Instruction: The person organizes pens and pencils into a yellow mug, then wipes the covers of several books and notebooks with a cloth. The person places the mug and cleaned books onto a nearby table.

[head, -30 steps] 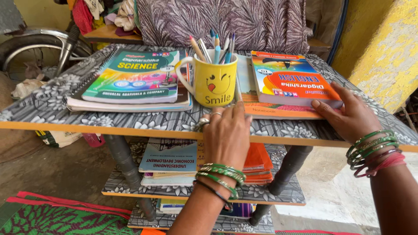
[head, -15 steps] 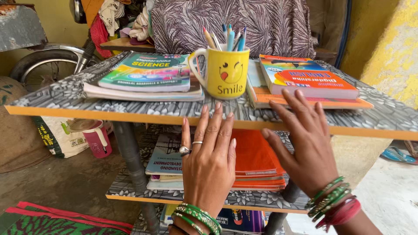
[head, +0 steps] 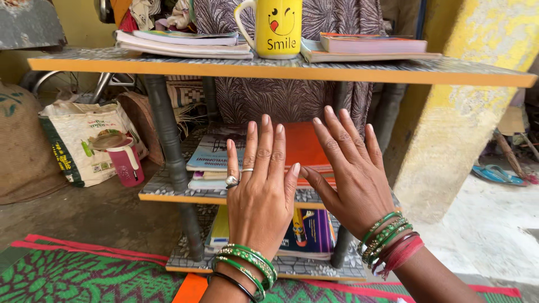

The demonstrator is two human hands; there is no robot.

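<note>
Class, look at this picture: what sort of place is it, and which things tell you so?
Probably a home study corner in a yard or porch: a three-tier shelf of books, a yellow mug, a woven mat on the floor and a sack beside it.

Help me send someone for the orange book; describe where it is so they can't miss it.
Find the three-tier shelf with the yellow mug on top. On the middle tier, behind both hands, the orange book tops the right stack. It is plain orange; the book left of it is pale blue.
</note>
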